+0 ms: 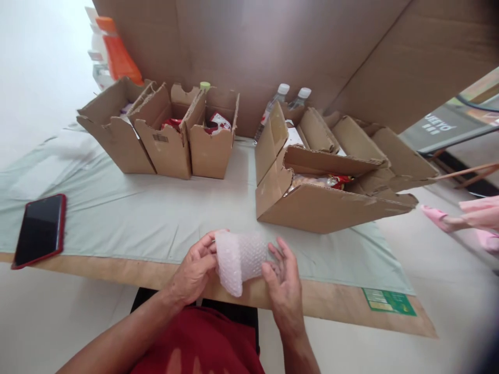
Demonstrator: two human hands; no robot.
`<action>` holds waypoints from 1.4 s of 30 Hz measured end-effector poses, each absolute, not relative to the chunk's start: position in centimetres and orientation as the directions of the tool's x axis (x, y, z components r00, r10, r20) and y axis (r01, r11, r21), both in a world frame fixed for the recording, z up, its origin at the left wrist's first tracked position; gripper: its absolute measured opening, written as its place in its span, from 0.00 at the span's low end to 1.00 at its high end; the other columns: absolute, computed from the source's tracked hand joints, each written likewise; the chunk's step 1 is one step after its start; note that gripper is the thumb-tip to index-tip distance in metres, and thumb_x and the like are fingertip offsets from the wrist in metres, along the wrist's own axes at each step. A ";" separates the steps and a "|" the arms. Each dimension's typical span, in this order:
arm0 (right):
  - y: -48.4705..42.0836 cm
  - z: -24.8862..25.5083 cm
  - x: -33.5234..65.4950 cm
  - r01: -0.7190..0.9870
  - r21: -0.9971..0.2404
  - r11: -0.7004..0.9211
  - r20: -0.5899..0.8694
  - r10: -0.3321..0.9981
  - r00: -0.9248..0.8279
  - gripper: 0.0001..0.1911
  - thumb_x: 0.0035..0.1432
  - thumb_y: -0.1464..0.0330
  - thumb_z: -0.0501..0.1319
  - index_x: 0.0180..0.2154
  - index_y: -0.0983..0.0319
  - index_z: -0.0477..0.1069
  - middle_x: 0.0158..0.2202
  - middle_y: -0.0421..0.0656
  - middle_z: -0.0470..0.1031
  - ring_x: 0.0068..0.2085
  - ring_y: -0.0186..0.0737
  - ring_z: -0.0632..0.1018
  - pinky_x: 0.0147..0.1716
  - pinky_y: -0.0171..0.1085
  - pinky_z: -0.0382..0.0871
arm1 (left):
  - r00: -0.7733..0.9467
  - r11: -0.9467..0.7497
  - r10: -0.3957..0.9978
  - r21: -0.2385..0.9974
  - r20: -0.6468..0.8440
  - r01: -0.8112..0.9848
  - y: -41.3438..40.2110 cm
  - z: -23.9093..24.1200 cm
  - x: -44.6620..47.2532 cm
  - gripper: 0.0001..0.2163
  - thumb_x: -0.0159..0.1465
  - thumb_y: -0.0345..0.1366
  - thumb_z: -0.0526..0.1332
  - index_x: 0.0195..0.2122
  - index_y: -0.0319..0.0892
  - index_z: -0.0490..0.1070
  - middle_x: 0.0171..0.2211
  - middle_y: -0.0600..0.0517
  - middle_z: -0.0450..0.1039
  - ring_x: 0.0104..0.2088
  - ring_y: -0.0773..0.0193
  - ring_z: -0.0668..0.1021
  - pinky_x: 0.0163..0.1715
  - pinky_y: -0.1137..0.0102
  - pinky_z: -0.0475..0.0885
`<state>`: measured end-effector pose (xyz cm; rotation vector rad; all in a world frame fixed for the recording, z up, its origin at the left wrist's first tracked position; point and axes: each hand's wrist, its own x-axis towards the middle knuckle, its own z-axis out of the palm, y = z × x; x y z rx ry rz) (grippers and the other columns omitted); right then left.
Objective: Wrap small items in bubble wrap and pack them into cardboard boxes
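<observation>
A roll of bubble wrap (247, 254), whitish and see-through, is held over the table's front edge. A loose flap of it hangs down at its left end. My left hand (200, 267) is closed on that end, the thumb in front and the fingers partly hidden behind the flap. At the other end is my right hand (283, 278), its fingers apart and curved, the thumb tip close to or touching the wrap. Whether anything lies inside the wrap cannot be made out.
Cardboard bins (208, 150) holding packets stand at the back left. More cardboard boxes (331, 205) are at the right, with plastic bottles (278, 98) behind. A phone (39, 228) lies at the left, an orange bottle (117, 54) behind the bins. A person's foot (440, 218) shows far right.
</observation>
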<state>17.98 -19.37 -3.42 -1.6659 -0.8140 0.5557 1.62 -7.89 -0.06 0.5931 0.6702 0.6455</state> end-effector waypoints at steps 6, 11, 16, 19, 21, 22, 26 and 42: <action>-16.7 -0.3 16.6 -0.036 -0.990 -0.137 -0.140 0.910 0.389 0.30 0.58 0.51 0.69 0.56 0.61 0.73 0.49 0.51 0.82 0.46 0.49 0.84 0.46 0.43 0.80 | 0.669 0.706 0.647 0.621 -0.367 -0.341 -7.3 -0.3 -0.7 0.23 0.52 0.39 0.78 0.49 0.44 0.79 0.40 0.50 0.82 0.37 0.63 0.81 0.41 0.71 0.73; -16.4 4.0 16.6 0.144 -0.989 0.016 0.091 0.844 0.529 0.16 0.60 0.55 0.69 0.43 0.59 0.81 0.37 0.45 0.85 0.35 0.42 0.83 0.33 0.35 0.79 | 0.504 0.590 0.790 0.657 -0.348 -0.470 -5.8 -1.4 -3.8 0.31 0.63 0.50 0.64 0.65 0.44 0.64 0.52 0.43 0.78 0.56 0.49 0.78 0.55 0.56 0.73; -15.0 8.1 16.3 0.550 -0.827 0.118 0.307 0.914 0.264 0.08 0.63 0.63 0.67 0.41 0.57 0.83 0.34 0.40 0.84 0.31 0.37 0.81 0.31 0.32 0.76 | 0.244 -0.022 0.965 0.953 0.099 -0.301 -5.0 0.4 -7.9 0.32 0.62 0.42 0.68 0.67 0.48 0.63 0.66 0.44 0.67 0.70 0.48 0.64 0.69 0.53 0.56; -14.0 9.9 15.0 0.647 -0.713 0.270 0.320 0.947 -0.042 0.08 0.65 0.65 0.64 0.40 0.58 0.82 0.29 0.40 0.81 0.27 0.36 0.78 0.28 0.32 0.74 | 0.473 -0.310 0.828 0.949 0.302 -0.064 -4.8 4.0 -7.9 0.39 0.57 0.36 0.73 0.68 0.53 0.62 0.71 0.48 0.61 0.72 0.47 0.58 0.72 0.52 0.48; -14.1 10.9 14.3 0.662 -0.656 0.362 0.357 0.922 -0.150 0.08 0.66 0.66 0.63 0.39 0.58 0.83 0.27 0.40 0.80 0.26 0.36 0.77 0.28 0.33 0.73 | 0.643 -0.416 0.692 0.909 0.327 -0.015 -4.3 5.8 -6.9 0.34 0.56 0.36 0.74 0.65 0.51 0.69 0.65 0.48 0.70 0.68 0.45 0.65 0.71 0.51 0.49; -14.6 11.3 14.1 0.665 -0.640 0.383 0.388 0.909 -0.150 0.08 0.65 0.67 0.63 0.38 0.57 0.83 0.27 0.40 0.80 0.26 0.37 0.77 0.27 0.34 0.73 | 0.716 -0.446 0.626 0.895 0.308 0.005 -3.9 6.3 -6.3 0.27 0.57 0.36 0.72 0.59 0.50 0.74 0.58 0.48 0.76 0.63 0.46 0.71 0.70 0.51 0.51; -18.2 11.9 15.7 0.660 -0.732 0.170 0.515 0.772 0.372 0.03 0.60 0.64 0.70 0.36 0.54 0.83 0.31 0.40 0.81 0.30 0.40 0.78 0.27 0.37 0.71 | 0.839 -0.449 0.537 0.870 0.082 0.203 -2.1 4.9 -5.8 0.03 0.59 0.33 0.66 0.28 0.46 0.78 0.31 0.53 0.77 0.40 0.55 0.77 0.56 0.59 0.65; -15.8 -2.3 23.8 0.571 -0.728 -0.379 0.168 0.710 0.684 0.28 0.54 0.50 0.64 0.49 0.64 0.77 0.41 0.51 0.82 0.40 0.52 0.80 0.41 0.50 0.74 | 0.408 -0.331 0.906 0.414 -0.112 0.848 6.3 2.0 -11.9 0.24 0.59 0.42 0.62 0.56 0.41 0.73 0.30 0.49 0.77 0.34 0.51 0.79 0.34 0.64 0.69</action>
